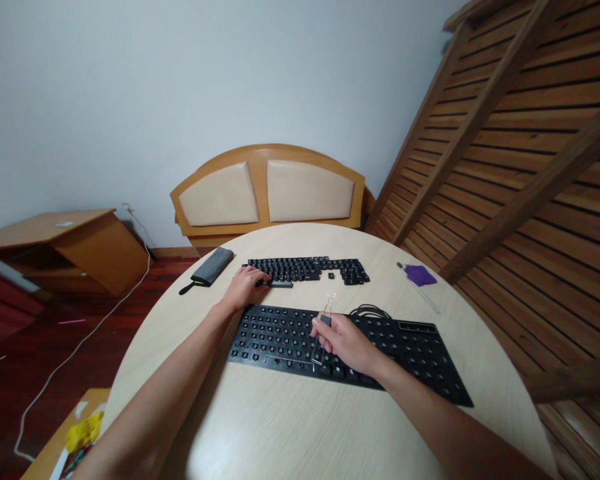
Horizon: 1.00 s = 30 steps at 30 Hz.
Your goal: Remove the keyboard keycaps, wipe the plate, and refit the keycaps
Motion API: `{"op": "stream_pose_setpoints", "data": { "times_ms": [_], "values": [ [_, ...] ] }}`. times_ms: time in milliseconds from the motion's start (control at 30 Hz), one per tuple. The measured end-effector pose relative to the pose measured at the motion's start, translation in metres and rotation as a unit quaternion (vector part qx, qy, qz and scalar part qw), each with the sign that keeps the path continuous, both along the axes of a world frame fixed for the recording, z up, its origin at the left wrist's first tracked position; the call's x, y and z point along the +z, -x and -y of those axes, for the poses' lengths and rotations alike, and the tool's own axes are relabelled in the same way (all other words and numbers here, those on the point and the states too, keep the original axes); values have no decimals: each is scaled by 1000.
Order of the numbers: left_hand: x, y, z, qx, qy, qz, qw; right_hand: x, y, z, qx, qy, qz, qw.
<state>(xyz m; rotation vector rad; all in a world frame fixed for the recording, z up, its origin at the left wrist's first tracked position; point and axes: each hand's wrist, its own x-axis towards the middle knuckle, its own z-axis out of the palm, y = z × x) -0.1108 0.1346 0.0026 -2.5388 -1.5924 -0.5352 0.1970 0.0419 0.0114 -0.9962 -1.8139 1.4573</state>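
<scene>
Right hand [343, 337]: fingers pinched around the dark grip of a wire keycap puller [325, 321], prongs pointing away from the person.
Left hand [245, 288]: fingertips at the near end of a long grey bar [282, 285], likely the spacebar cap; gripped or merely touched, cannot tell.
Keyboard [285, 339]: flat under the right hand; bare switches across most of it, a few caps seated along the near edge.
Loose keycaps [285, 269]: set out in rows beyond the keyboard, one single cap [331, 275] lying apart in a gap.
Step, judged: sorting or handling caps beside the stripped board; removal or refitting, cannot tell. A next move would call for lifting the prongs past the caps without scattering the rows.
Cable [370, 311]: coiled at the far edge, near the right hand; could snag.
Grey pouch [213, 267]: left, near the table rim.
Purple cloth [420, 275]: right, near the rim, a thin rod [427, 298] beside it.
Table [260, 427]: most room on the near side; keyboard's right end nearer the rim.
</scene>
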Motion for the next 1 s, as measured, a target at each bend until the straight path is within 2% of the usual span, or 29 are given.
{"op": "stream_pose_setpoints", "data": {
  "times_ms": [1000],
  "values": [
    [7,-10,9,33,-2,-6,999,-3,-1,0,2,-6,2,1000]
  ]
}}
